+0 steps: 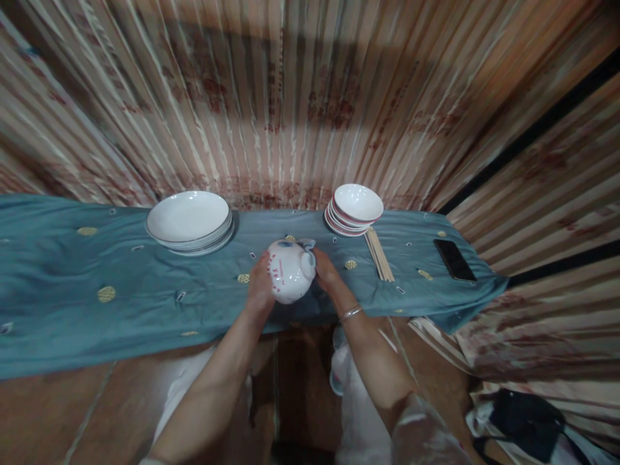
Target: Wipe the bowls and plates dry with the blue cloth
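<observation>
A white bowl point(289, 274) with red lettering is held over the front part of the table, tipped on its side so that its outer wall and foot show. My left hand point(261, 284) is closed on the bowl's left side; some of its fingers are hidden behind it. At the bowl's right, by the foot, my right hand point(324, 268) is closed on a bluish-grey cloth point(309, 245) that touches the bowl. The fingers of this hand are partly hidden. Behind and to the right stands a stack of red-rimmed white bowls point(358, 203).
A stack of white plates point(188, 216) stands left on the teal tablecloth point(145, 290). Several wooden chopsticks point(379, 255) lie beside the bowl stack, with a black phone point(454, 260) farther right. A pleated curtain point(290, 116) hangs behind. A dark bag point(526, 423) lies lower right.
</observation>
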The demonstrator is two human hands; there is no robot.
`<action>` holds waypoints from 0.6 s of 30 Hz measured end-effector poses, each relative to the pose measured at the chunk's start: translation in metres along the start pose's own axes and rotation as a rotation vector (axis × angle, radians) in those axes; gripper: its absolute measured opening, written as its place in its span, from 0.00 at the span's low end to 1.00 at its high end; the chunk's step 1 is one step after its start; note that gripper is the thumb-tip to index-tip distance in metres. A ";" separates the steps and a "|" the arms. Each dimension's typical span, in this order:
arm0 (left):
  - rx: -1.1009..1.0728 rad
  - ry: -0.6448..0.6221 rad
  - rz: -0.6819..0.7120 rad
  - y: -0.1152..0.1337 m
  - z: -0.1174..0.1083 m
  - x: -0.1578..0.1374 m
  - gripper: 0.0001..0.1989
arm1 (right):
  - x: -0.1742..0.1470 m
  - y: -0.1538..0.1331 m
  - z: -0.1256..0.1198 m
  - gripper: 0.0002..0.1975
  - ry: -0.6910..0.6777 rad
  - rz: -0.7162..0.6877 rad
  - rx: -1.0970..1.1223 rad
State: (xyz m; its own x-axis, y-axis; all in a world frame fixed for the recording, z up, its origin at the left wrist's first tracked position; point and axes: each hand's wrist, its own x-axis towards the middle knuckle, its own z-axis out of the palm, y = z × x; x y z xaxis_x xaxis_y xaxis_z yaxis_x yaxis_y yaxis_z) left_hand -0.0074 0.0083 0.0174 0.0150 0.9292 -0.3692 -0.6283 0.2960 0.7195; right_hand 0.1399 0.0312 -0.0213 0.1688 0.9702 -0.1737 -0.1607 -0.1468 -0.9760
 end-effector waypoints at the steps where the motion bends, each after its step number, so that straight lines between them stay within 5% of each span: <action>1: -0.025 0.053 -0.007 0.001 0.000 0.003 0.12 | -0.001 0.001 0.001 0.13 0.008 0.007 0.008; 4: -0.103 0.119 -0.067 0.005 0.003 0.008 0.15 | -0.004 0.005 0.003 0.15 0.026 0.002 0.011; 11: -0.256 -0.015 -0.204 0.012 0.003 0.014 0.21 | -0.013 0.014 0.003 0.16 0.082 -0.063 -0.052; 18: -0.263 0.037 -0.254 0.020 0.003 0.016 0.25 | -0.028 0.023 0.001 0.17 0.167 -0.156 -0.209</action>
State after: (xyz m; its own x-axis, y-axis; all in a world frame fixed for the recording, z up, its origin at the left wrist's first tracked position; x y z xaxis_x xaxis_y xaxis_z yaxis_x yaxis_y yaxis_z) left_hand -0.0169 0.0301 0.0275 0.1708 0.8236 -0.5409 -0.7867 0.4445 0.4285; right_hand 0.1304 0.0004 -0.0390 0.3364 0.9415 -0.0222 0.0801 -0.0521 -0.9954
